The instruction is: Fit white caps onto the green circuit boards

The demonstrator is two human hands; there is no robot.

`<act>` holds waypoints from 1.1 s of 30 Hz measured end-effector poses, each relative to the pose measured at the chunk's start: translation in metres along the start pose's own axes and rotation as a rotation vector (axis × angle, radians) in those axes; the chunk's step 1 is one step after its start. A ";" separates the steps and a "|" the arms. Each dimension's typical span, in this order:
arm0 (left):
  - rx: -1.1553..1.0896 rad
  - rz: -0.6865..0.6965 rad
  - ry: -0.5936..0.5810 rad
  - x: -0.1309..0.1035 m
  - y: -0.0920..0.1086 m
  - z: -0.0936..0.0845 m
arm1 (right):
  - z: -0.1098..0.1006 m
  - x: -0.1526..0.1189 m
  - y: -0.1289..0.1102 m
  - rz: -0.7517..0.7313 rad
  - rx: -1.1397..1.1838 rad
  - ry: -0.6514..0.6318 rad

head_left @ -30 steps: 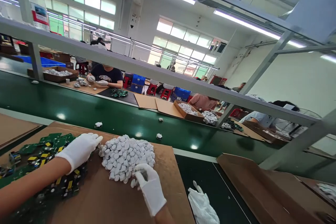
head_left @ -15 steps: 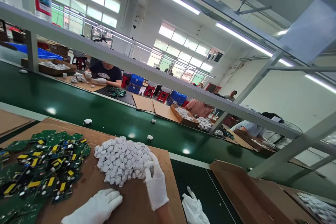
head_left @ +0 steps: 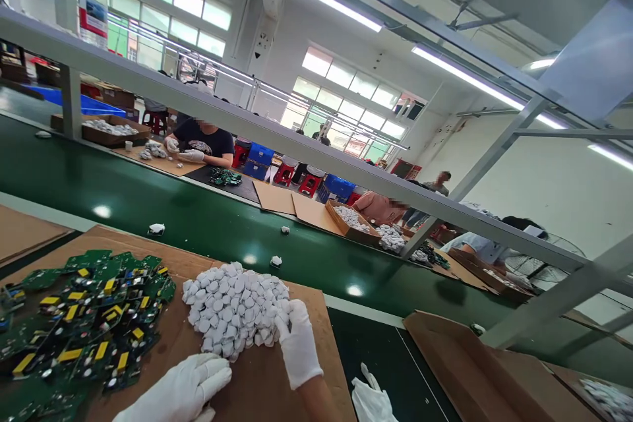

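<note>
A heap of small white rounded pieces (head_left: 232, 306) lies on a brown cardboard sheet (head_left: 257, 382). At its right edge is my right hand (head_left: 299, 343) in a white glove, thumb and fingers curled round one white piece of the heap. My left hand (head_left: 190, 382), gloved too, lies low over the cardboard in front of the heap. Its fingers are stretched out and its thumb is apart, with nothing visible in it. To the left spreads a pile of green circuit boards (head_left: 93, 316) with yellow components.
Beyond the cardboard runs a green conveyor belt (head_left: 198, 211) carrying several white pieces. A spare white glove (head_left: 370, 399) lies right of my right hand, near a cardboard tray (head_left: 445, 349). A metal rail (head_left: 277, 125) crosses above; co-workers sit across the belt.
My right hand's fingers have curled in more at the heap's edge. My left hand has stayed nearly in place, its thumb now showing. White pieces on the belt have shifted slightly left.
</note>
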State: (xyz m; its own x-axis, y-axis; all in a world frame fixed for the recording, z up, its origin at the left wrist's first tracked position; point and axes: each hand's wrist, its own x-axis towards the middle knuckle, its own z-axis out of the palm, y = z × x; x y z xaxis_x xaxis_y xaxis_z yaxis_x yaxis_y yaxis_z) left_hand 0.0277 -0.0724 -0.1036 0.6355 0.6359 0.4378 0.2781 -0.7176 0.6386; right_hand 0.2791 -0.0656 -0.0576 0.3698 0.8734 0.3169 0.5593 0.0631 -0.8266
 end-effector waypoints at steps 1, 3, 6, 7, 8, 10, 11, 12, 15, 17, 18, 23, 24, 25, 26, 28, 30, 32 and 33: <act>-0.026 -0.009 -0.002 -0.001 -0.004 0.002 | -0.004 -0.002 0.001 0.011 0.025 -0.008; -0.118 -0.063 -0.003 -0.006 -0.013 0.006 | -0.010 -0.009 0.002 0.043 0.078 -0.039; -0.379 -0.228 0.020 -0.015 -0.015 0.016 | -0.004 -0.028 0.001 0.109 0.168 -0.138; -0.480 -0.293 0.037 -0.017 -0.011 0.018 | 0.003 -0.036 0.000 0.131 0.202 -0.184; -0.571 -0.353 0.059 -0.017 -0.004 0.019 | 0.012 -0.044 -0.002 0.151 0.239 -0.233; -0.670 -0.432 0.097 -0.010 0.014 0.015 | 0.031 -0.059 -0.006 0.187 0.319 -0.338; -0.671 -0.444 0.102 -0.004 0.023 0.011 | 0.039 -0.064 -0.008 0.202 0.361 -0.381; -0.635 -0.434 0.073 0.005 0.031 0.005 | 0.045 -0.069 -0.009 0.216 0.404 -0.414; -0.313 -0.285 -0.068 0.034 0.042 -0.016 | 0.051 -0.073 -0.013 0.252 0.542 -0.463; -0.155 -0.187 -0.044 0.047 0.038 -0.026 | 0.049 -0.072 -0.013 0.276 0.637 -0.476; -0.134 -0.167 -0.002 0.051 0.035 -0.028 | 0.049 -0.071 -0.013 0.289 0.684 -0.481; -0.406 -0.300 0.158 0.047 0.017 -0.019 | 0.058 -0.074 -0.006 0.381 0.881 -0.444; -0.455 -0.328 0.168 0.045 0.015 -0.016 | 0.060 -0.075 -0.005 0.402 0.910 -0.426; -0.488 -0.345 0.176 0.042 0.013 -0.013 | 0.062 -0.077 -0.004 0.425 0.942 -0.404; -0.499 -0.352 0.191 0.040 0.011 -0.011 | 0.064 -0.078 -0.005 0.450 0.974 -0.383; -0.480 -0.356 0.240 0.037 0.007 -0.008 | 0.065 -0.078 -0.007 0.495 1.031 -0.335; -0.433 -0.359 0.283 0.034 0.004 -0.007 | 0.064 -0.078 -0.010 0.541 1.056 -0.302; -0.373 -0.328 0.263 0.032 0.003 -0.007 | 0.064 -0.078 -0.014 0.588 1.049 -0.301; -0.340 -0.294 0.228 0.031 0.004 -0.007 | 0.064 -0.078 -0.015 0.606 1.040 -0.305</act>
State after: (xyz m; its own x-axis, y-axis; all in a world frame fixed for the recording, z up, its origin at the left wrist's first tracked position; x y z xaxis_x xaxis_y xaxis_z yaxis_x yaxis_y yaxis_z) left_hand 0.0435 -0.0536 -0.0828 0.3815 0.8704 0.3111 0.1473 -0.3895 0.9092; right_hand 0.1946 -0.1037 -0.0991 0.0979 0.9631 -0.2506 -0.5469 -0.1583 -0.8221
